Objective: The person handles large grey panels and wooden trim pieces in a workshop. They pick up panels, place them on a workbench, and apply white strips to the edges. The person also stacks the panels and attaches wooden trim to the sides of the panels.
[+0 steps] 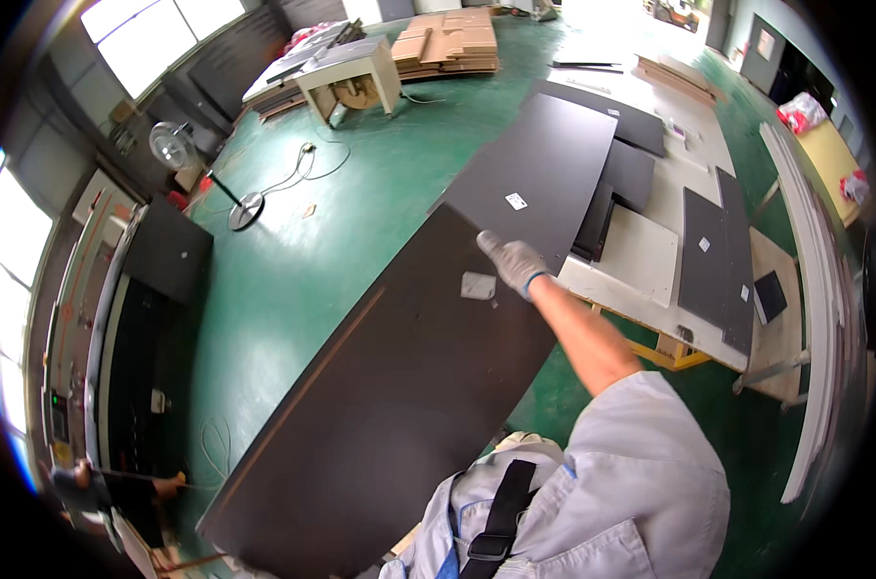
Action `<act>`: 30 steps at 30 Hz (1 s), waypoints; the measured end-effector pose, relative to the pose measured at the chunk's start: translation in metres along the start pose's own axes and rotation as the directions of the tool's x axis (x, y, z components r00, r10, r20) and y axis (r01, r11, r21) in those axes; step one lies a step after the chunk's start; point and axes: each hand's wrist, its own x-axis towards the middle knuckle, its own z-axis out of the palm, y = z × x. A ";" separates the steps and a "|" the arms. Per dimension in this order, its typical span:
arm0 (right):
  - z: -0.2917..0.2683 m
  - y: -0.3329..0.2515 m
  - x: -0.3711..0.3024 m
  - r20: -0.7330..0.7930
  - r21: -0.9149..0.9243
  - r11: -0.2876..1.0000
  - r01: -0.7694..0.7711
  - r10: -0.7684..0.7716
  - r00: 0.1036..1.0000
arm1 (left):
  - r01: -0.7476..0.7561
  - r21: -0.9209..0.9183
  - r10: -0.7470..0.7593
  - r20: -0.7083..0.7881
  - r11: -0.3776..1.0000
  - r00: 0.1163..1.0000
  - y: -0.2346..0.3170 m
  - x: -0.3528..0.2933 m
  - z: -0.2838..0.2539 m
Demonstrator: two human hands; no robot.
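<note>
Board [380, 386] meets the gloved right hand [515, 261] near its far end — whether that grip is clamped, I cannot tell. Tabletop [611, 294] stands right of the board.

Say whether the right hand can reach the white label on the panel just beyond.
Probably yes: the label lies uncovered just past the right hand, though that hand seems to hold the nearer panel and may need freeing.

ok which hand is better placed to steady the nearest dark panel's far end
Likely right: the gloved right hand is near that end of the dark panel; the left hand isn't visible.
</note>
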 end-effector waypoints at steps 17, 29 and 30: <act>0.023 0.144 -0.196 -0.500 0.709 0.463 -0.533 0.862 0.083 | -0.830 0.177 0.042 0.971 0.529 0.234 0.235 0.048 0.915; 0.199 0.028 -0.171 -0.113 0.987 0.042 -0.156 0.870 -0.480 | -0.912 -0.388 -0.219 0.886 0.137 -0.409 0.239 -0.379 1.272; 0.202 0.007 -0.156 0.009 0.984 -0.096 -0.148 0.867 -0.499 | -0.896 -0.426 -0.248 0.861 0.128 -0.445 0.234 -0.397 1.294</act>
